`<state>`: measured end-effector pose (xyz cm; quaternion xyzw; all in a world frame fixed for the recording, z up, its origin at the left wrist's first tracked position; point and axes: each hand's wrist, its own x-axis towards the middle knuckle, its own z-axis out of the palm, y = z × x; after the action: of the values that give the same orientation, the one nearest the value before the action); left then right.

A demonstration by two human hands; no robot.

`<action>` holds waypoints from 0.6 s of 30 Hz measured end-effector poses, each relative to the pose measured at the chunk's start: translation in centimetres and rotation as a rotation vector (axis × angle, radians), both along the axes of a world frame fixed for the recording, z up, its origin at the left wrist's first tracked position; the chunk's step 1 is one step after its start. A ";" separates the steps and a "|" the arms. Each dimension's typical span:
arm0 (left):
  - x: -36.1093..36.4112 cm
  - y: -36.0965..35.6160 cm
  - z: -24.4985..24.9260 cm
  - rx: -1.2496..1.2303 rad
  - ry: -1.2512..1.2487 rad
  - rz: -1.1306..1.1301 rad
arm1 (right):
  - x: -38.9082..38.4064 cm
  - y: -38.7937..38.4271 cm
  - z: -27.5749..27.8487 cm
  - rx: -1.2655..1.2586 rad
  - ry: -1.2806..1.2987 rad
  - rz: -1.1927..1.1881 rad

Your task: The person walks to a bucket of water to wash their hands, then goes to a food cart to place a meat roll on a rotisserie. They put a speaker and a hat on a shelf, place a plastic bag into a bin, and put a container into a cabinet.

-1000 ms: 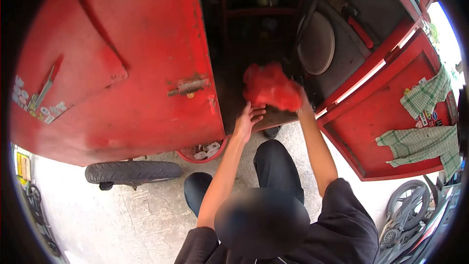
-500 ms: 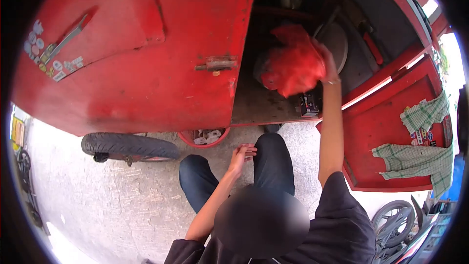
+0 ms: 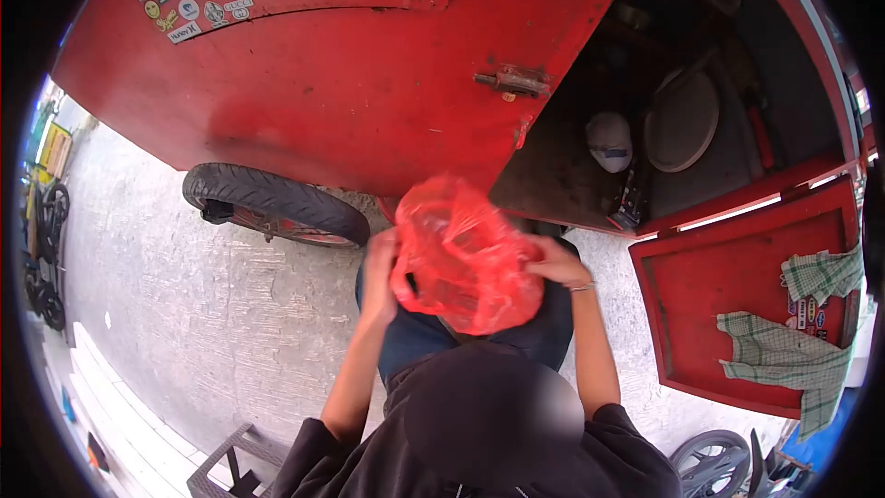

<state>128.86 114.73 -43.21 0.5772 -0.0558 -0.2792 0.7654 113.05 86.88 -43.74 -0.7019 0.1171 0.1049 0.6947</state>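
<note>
Though blur softens the fingers, the left hand and right hand grip a red bag.

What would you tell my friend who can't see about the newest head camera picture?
Two bare hands, left hand and right hand, hold a red plastic bag above the person's lap, beside a red cabinet with its door open.

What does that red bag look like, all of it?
The red bag looks like thin, glossy, partly see-through plastic, crumpled and puffed out, with what seems a handle loop on its left. It is held over the lap, the left hand and right hand at opposite sides. I cannot tell whether anything is inside.
</note>
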 end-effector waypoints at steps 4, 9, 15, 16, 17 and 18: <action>0.1 5.8 1.3 0.162 0.114 -0.006 | 3.3 5.1 -4.9 0.264 0.034 0.056; -1.5 9.2 1.2 0.580 -0.339 -0.179 | 6.6 7.1 -7.8 0.673 0.184 -0.041; 1.2 9.3 6.0 0.582 -0.560 -0.026 | 10.9 7.3 -19.5 0.551 0.077 -0.489; 1.6 9.7 6.4 0.583 -0.567 -0.027 | 11.4 7.3 -23.1 0.520 0.037 -0.560; 2.3 10.3 6.9 0.620 -0.660 0.012 | 11.8 7.5 -23.1 0.487 -0.004 -0.634; 2.9 10.6 7.3 0.655 -0.748 0.049 | 11.2 7.6 -23.1 0.486 -0.006 -0.641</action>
<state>131.72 125.35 -35.89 0.8490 -0.2224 -0.0375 0.4778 124.29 94.51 -66.79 -0.4454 0.2999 -0.0948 0.8383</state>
